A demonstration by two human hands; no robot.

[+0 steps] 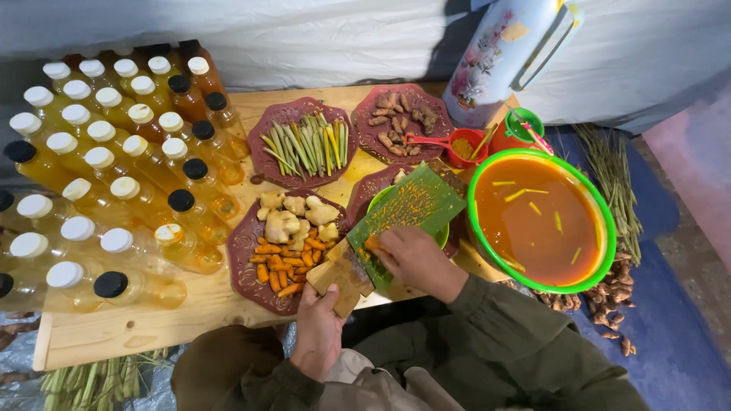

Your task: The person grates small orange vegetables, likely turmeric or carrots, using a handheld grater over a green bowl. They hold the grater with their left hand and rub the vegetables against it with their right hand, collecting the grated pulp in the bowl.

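My left hand (318,329) grips the wooden handle end of a flat green grater (407,209) that leans over a green bowl (444,232). My right hand (413,257) presses a small orange root piece (372,243) against the lower part of the grater. Orange gratings stick to the grater's face. Just left of the grater sits a dark red plate (247,255) with pale ginger pieces (293,215) and orange turmeric pieces (283,266).
Many capped bottles of yellow liquid (114,164) fill the left of the wooden table (137,323). Behind are plates of lemongrass stalks (306,143) and brown roots (400,114), a big green basin of orange liquid (542,219), small red cups (466,146), a flowered thermos (506,53).
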